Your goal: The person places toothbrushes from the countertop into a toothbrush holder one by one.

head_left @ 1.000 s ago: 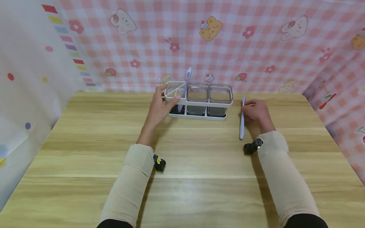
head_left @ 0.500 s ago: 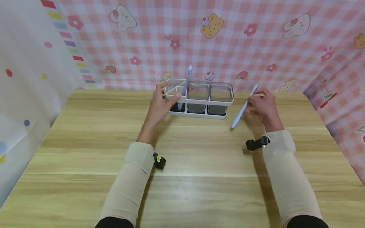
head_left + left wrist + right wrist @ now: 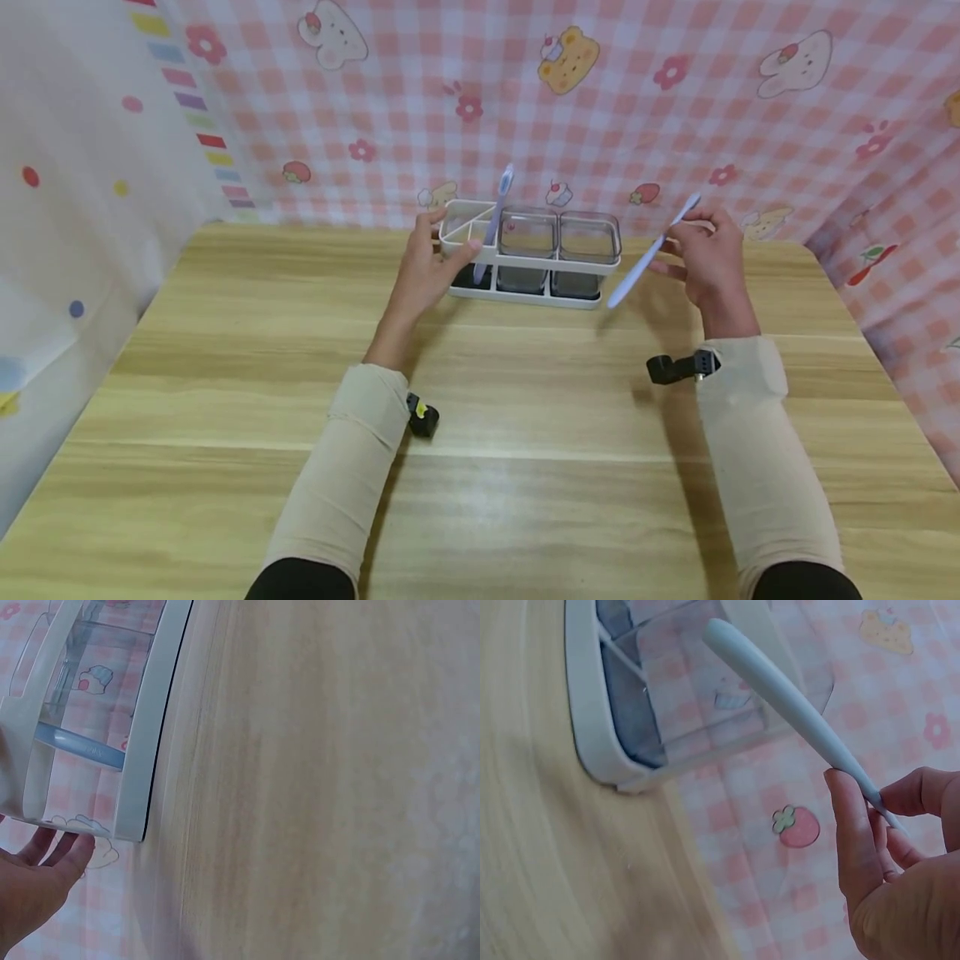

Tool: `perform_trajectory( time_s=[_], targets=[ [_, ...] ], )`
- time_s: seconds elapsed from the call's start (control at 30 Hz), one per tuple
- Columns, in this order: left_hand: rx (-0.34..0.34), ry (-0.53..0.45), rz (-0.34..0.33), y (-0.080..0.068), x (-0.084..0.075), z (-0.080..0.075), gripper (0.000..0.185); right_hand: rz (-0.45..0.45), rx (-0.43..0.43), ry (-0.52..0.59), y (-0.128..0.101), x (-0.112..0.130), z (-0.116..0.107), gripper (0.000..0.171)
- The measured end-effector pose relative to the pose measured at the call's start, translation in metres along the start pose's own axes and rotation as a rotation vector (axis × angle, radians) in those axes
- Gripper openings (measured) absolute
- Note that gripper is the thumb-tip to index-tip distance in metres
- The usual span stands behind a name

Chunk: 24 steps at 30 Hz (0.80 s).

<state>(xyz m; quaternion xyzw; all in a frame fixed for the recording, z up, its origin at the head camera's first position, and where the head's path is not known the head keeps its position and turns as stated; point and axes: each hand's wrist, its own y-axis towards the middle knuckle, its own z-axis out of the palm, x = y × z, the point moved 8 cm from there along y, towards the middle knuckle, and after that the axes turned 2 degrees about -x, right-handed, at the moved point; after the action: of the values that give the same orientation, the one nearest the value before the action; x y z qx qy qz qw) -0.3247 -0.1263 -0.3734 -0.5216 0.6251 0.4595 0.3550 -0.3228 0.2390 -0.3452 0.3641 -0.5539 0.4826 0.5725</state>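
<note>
Right hand lifts a pale blue toothbrush beside the white organiser; left hand steadies the organiser's end.

The right hand [image 3: 705, 250], right of centre in the head view, pinches a pale blue plastic toothbrush [image 3: 649, 250] between thumb and curled fingertips [image 3: 855, 825], handle slanting down-left in the air, its tip just beside the right end of the white plastic rack with clear square cups [image 3: 558, 262]. The left hand [image 3: 423, 271], above centre, rests against the rack's left end, fingers fairly straight and relaxed, thumb at the rim. A second pale blue toothbrush [image 3: 495, 218] stands tilted in the rack's left compartment. The rack sits on the light wooden table [image 3: 525, 433], near its far edge, before a pink checked cloth [image 3: 637, 108].
</note>
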Motion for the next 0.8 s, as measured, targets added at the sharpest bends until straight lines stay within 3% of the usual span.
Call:
perform_trajectory(
  time_s=[0.27, 0.8],
  targets=[
    [0.001, 0.006, -0.007, 0.0, -0.002, -0.001, 0.076, -0.048, -0.041, 0.073, -0.003, 0.013, 0.008, 0.019],
    [0.0, 0.007, -0.012, 0.001, -0.001, 0.0, 0.077, -0.059, -0.086, 0.165, -0.009, 0.029, 0.027, 0.024]
  ],
)
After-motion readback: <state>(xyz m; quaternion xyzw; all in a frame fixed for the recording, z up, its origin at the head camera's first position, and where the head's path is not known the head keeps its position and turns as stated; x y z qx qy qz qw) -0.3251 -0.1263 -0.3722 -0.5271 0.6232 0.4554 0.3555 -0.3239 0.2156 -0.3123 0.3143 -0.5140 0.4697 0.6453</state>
